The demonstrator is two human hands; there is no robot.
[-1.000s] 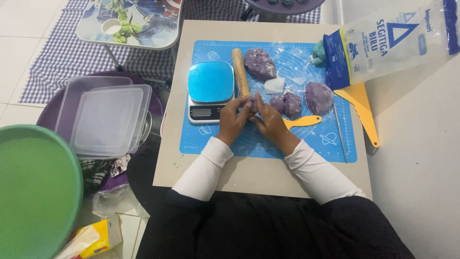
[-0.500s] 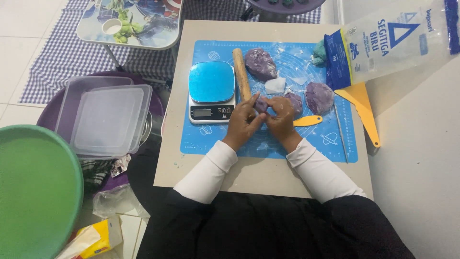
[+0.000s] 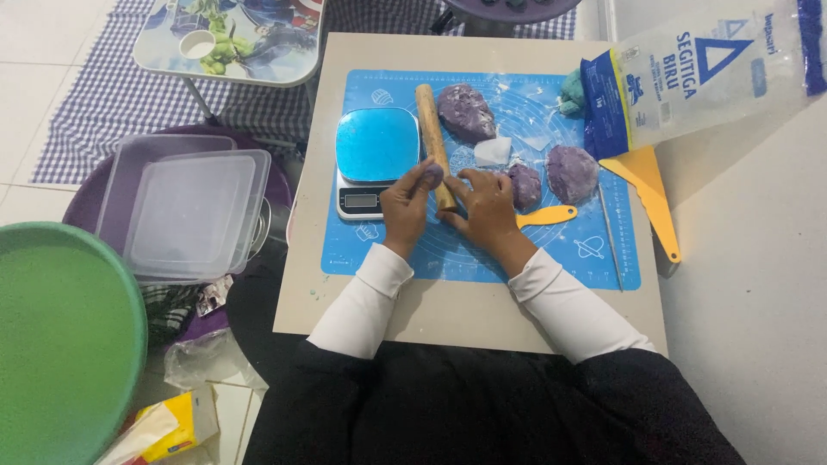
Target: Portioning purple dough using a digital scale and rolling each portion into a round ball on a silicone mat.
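A small purple dough piece [image 3: 433,173] is pinched at the left hand [image 3: 407,202] fingertips, right against the wooden rolling pin [image 3: 433,143]; the right hand [image 3: 484,207] rests loosely curled just beside that grip, holding nothing clearly. It's probably best kept pinched lightly so the soft, matte lump isn't squashed, with the bigger dough balls [image 3: 570,172] left just past the right hand on the blue mat [image 3: 560,250].

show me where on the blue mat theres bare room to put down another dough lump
Free: the blue mat's near strip, right of the right hand and below the yellow scraper. Also its near left corner under the scale. Crowded: the far middle around the rolling pin and purple dough lumps.
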